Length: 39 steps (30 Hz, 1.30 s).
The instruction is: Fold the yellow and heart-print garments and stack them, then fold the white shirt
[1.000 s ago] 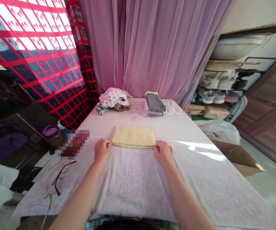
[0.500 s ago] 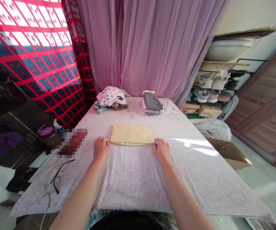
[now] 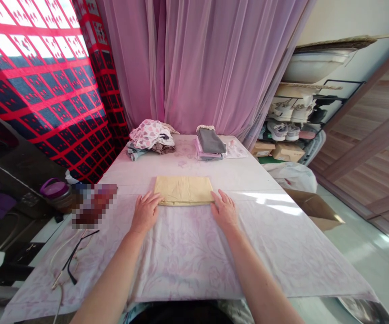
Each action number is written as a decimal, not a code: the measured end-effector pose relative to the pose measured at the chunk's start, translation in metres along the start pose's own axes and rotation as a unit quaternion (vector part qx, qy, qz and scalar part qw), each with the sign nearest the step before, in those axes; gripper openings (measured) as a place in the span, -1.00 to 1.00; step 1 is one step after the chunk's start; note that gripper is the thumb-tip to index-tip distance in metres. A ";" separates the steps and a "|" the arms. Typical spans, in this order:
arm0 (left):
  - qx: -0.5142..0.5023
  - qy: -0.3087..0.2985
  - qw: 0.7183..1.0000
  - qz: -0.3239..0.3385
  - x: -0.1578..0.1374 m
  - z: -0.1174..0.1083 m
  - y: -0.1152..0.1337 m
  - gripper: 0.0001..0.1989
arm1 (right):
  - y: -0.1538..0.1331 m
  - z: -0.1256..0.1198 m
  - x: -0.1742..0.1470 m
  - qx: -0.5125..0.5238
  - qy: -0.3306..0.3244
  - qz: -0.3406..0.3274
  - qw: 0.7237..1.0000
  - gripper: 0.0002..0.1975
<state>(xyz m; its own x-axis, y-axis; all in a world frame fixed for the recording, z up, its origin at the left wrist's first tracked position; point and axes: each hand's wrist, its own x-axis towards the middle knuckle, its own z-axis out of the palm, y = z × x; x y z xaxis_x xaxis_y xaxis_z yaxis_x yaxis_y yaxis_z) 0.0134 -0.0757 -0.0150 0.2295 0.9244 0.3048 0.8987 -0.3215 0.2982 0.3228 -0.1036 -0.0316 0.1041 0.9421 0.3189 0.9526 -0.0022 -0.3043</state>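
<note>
A pale yellow folded cloth [image 3: 184,189] lies flat on the table as a neat rectangle, its long front edge facing me. My left hand [image 3: 145,211] rests at its front left corner, fingers stretched out and the tips touching the fabric. At the front right corner, my right hand [image 3: 224,209] lies with its fingers apart, the tips at the cloth's edge. Neither hand is gripping the cloth.
A loose heap of clothes [image 3: 152,137] sits at the table's far left, and a stack of folded clothes [image 3: 210,141] at the far right. Glasses [image 3: 71,261] and a cable [image 3: 59,297] lie at the left. A cardboard box [image 3: 310,209] stands on the floor to the right.
Both hands have gone from pinching the cloth's front corners to lying with fingers stretched out beside and on it. The cloth stays in place; the whole view has shifted slightly.
</note>
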 end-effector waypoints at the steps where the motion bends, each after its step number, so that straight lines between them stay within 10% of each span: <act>1: -0.002 0.002 1.000 -0.010 0.000 0.000 0.001 -0.54 | 0.000 0.000 0.000 -0.004 -0.003 -0.009 1.000 -0.57; 39: -0.165 0.082 0.975 -0.125 0.002 0.002 -0.014 -0.63 | 0.022 0.009 -0.011 0.100 0.084 -0.069 0.989 -0.63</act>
<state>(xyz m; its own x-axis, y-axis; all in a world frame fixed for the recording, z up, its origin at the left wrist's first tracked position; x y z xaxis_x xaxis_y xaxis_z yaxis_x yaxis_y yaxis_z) 0.0019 -0.0691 -0.0201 -0.0694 0.9458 0.3174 0.7436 -0.1631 0.6484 0.3399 -0.1108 -0.0503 0.0389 0.8597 0.5093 0.8871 0.2049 -0.4136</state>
